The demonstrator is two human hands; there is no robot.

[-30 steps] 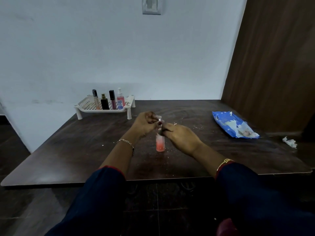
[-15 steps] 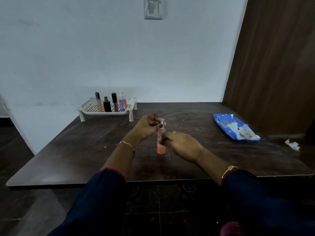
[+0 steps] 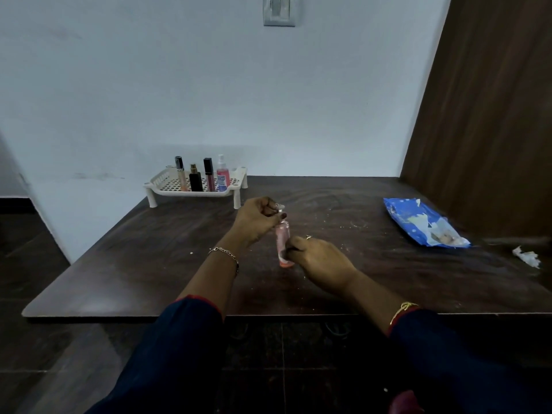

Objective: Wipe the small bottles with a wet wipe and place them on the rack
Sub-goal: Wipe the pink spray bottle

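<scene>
Directly beneath left hand (pinched): bottle.

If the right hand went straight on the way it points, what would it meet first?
The right hand points away and leftward, at the pink bottle, whose lower part its fingers seem to grip. Beyond it: the left hand pinching the cap.

Dark wooden table against pale wall, brown door right, dark floor.

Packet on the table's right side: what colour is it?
The packet is blue with white patches; the head view shows it best.
</scene>
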